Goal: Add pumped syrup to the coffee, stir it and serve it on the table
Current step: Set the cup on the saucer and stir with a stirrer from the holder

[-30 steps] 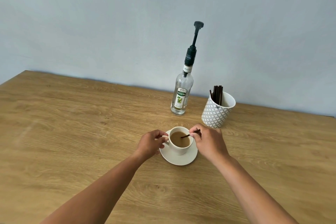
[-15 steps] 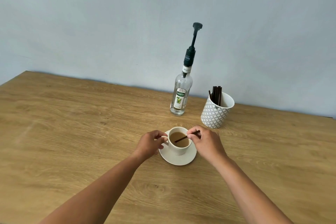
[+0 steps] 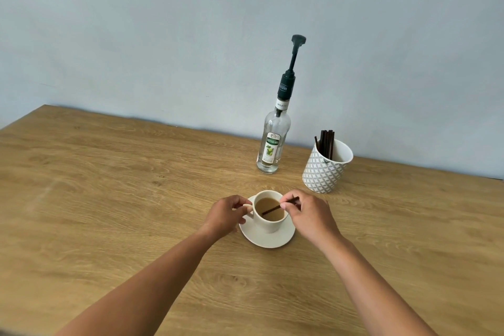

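Stirring: left hand [image 3: 226, 215] pinches the cup [image 3: 268, 215] handle; right hand [image 3: 309, 215] pinches the stirrer [image 3: 272, 210]. Best kept slow, tip submerged, cup steadied.

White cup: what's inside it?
Light brown coffee fills the white cup, with a dark stir stick dipped in, pinched by the right hand. The submerged tip is hidden.

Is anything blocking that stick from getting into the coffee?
Nothing visible. The right hand pinches the stirrer, whose lower end already dips in the coffee. The left hand holds the cup handle.
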`<state>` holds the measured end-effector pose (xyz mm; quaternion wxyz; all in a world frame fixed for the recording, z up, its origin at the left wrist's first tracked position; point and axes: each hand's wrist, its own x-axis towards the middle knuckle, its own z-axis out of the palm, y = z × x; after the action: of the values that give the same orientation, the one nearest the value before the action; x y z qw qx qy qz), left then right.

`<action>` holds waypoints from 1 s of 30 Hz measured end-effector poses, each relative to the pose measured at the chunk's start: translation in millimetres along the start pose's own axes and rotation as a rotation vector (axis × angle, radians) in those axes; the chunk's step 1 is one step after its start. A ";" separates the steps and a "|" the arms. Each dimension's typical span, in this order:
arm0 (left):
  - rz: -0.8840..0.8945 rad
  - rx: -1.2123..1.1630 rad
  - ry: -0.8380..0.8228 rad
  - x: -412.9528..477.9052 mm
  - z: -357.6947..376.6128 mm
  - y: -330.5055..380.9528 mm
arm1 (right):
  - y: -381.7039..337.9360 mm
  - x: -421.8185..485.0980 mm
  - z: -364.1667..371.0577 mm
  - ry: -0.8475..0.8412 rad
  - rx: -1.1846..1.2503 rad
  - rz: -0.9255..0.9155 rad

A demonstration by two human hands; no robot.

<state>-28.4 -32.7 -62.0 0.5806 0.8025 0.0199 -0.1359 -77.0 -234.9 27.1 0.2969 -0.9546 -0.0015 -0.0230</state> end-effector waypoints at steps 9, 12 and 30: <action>-0.019 -0.020 -0.013 0.0 -0.6 -0.3 | 8.2 0.0 -6.8 0.029 -0.102 0.014; -0.021 -0.016 -0.015 0.2 -1.4 -0.6 | 5.4 -0.4 -5.9 -0.005 -0.023 0.024; -0.014 -0.004 -0.024 0.6 -2.5 0.7 | 1.5 0.7 -6.6 -0.015 -0.110 0.013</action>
<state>-27.2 -30.6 -60.7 0.5813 0.7996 0.0189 -0.1496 -76.6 -239.8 31.8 0.2444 -0.9696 0.0035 -0.0139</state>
